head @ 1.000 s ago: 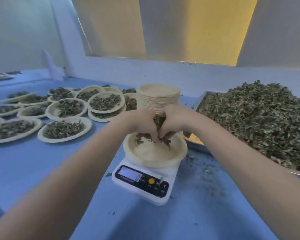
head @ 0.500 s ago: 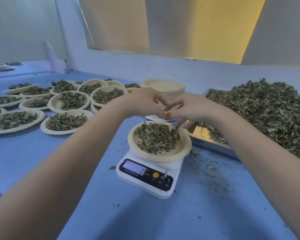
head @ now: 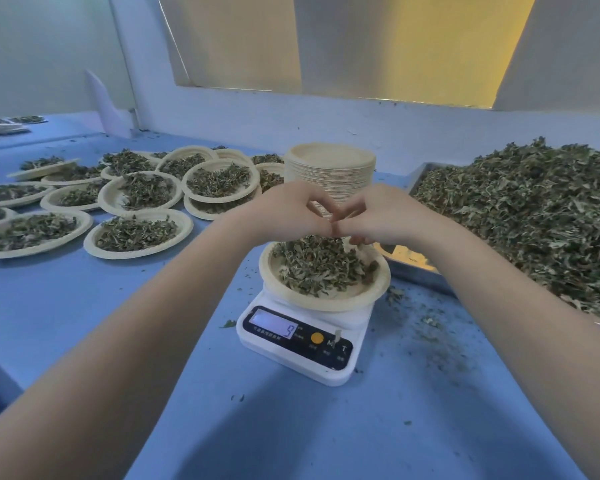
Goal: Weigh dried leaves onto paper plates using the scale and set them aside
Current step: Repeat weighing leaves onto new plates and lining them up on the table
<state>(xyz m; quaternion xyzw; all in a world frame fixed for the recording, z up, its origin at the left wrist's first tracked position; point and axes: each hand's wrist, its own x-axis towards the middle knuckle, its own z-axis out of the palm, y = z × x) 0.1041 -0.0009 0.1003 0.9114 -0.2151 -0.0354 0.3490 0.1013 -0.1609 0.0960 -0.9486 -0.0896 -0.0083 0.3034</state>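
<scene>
A white digital scale (head: 293, 346) stands on the blue table, its display lit. On it sits a paper plate (head: 326, 303) holding a heap of dried leaves (head: 317, 266). My left hand (head: 291, 213) and my right hand (head: 383, 216) hover together just above the plate's far side. Their fingertips meet and the fingers are loosely bent downward, with no leaves visibly held. The lowest fingers of my right hand reach near the top of the heap.
A tall stack of paper plates (head: 329, 168) stands behind my hands. A metal tray (head: 418, 273) piled with loose dried leaves (head: 534, 216) fills the right side. Several filled plates (head: 139, 233) cover the left. Leaf crumbs lie scattered near the scale.
A second ago both hands gripped a clump of leaves over the nearly bare plate. They dropped it, lifted, and now meet fingertip to fingertip above the heaped plate.
</scene>
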